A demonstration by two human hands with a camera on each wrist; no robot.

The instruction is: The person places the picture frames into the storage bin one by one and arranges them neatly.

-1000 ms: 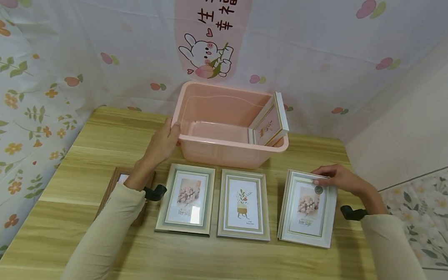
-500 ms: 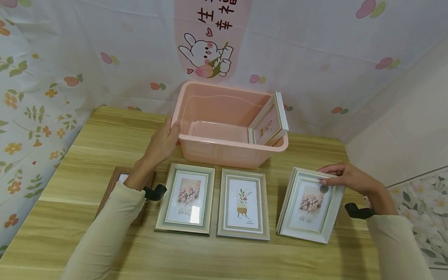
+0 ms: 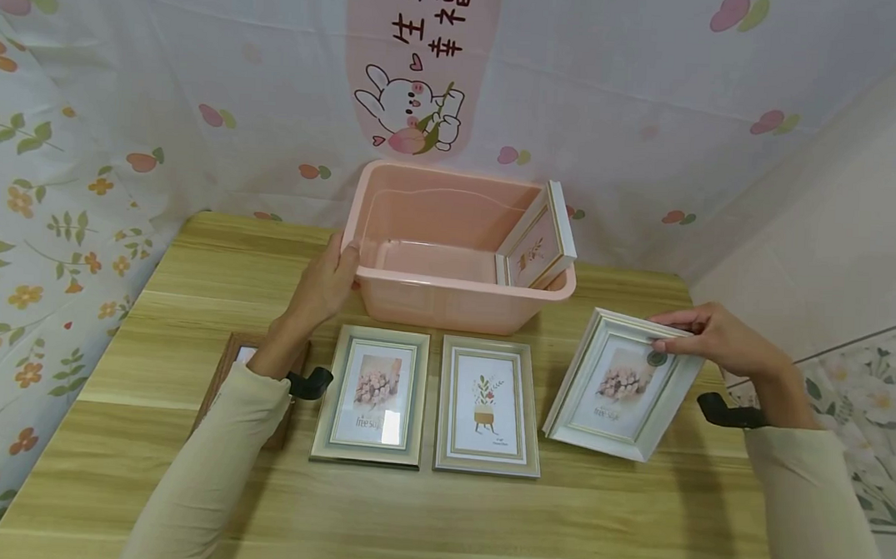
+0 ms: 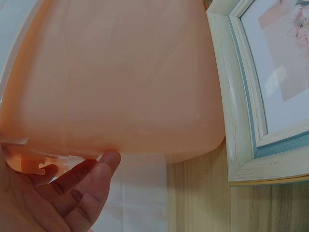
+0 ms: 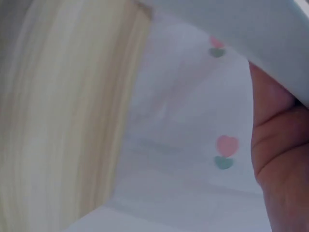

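My right hand (image 3: 723,341) pinches the top right edge of a white picture frame (image 3: 624,383) with a flower picture and a round dark sticker; the frame tilts above the table's right side. In the right wrist view only part of this hand (image 5: 285,140) shows, beside a pale edge of the frame. My left hand (image 3: 326,284) grips the left rim of a pink plastic bin (image 3: 447,304); the left wrist view has the fingers (image 4: 96,181) curled at the bin wall (image 4: 140,82). Another white picture frame (image 3: 537,242) leans inside the bin at its right end.
Two pale picture frames, one with flowers (image 3: 371,397) and one with a potted plant (image 3: 490,406), lie face up in front of the bin. A brown frame (image 3: 226,370) lies partly under my left forearm. Patterned cloth (image 3: 276,97) hangs behind the wooden table (image 3: 437,521).
The white picture frame in my right hand has risen off the table, tilting and shifting up and to the right. My left hand keeps its hold on the bin rim.
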